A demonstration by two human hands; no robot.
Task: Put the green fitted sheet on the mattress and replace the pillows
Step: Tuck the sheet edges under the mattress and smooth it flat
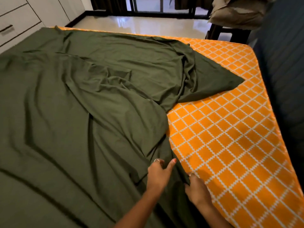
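While the left hand (158,174) is gripping a fold of the green fitted sheet (79,112) at lower centre of the frame, thumb extended, the right hand (196,189) is pinching the sheet's edge just beside it (each wearing a ring). Rumpled sheet is covering the left and middle of the orange checked mattress (230,137); pillows (238,12) are sitting stacked at upper right, white drawers (18,18) at upper left.
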